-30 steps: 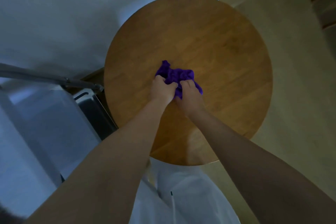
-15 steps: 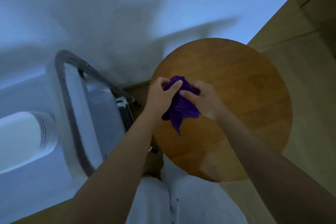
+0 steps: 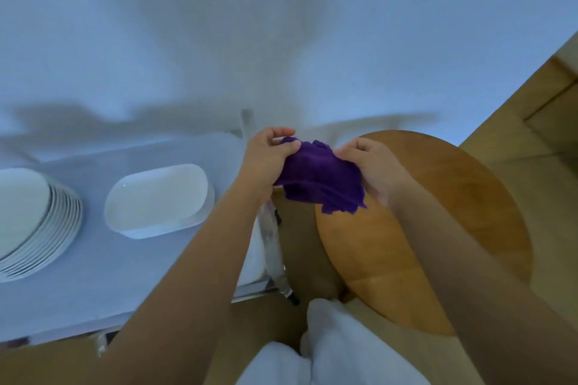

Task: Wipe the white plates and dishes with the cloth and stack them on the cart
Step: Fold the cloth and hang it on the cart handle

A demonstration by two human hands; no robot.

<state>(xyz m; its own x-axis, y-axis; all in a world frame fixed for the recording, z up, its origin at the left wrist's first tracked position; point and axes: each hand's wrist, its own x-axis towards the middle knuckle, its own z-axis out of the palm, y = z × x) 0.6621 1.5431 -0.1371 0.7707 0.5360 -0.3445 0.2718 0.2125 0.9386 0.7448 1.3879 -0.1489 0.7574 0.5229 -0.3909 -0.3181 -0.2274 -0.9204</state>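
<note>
Both hands had a grip on the purple cloth (image 3: 319, 178): left hand (image 3: 269, 159) pinching its left edge between thumb and curled fingers, right hand (image 3: 369, 162) pinching the right edge. Cloth was stretched between the 2, held up in the air with its lower edge hanging loose, over the gap between the round wooden surface (image 3: 469, 212) and the cart (image 3: 93, 291).

To the person's left, on the cart's pale top: 1 oval white dish (image 3: 159, 200) near the hands, and further left a stack of white plates (image 3: 34, 225), partly cut off by the frame edge. Looked like roughly 10 rims, count not certain. Nothing visible on the wooden surface apart from the cloth overhanging it. White trouser legs (image 3: 328, 350) at the bottom of the view.

My read: cloth-prep step, spreading or refolding it into a usable pad. No dish was in hand yet. Couldn't tell which pieces on the cart were already wiped.

Next move likely calls for freeing 1 hand, keeping the cloth in the other, and reaching left for the oval dish, the closest piece. Glazed ware, probably slick, so grip it firmly at the rim.
</note>
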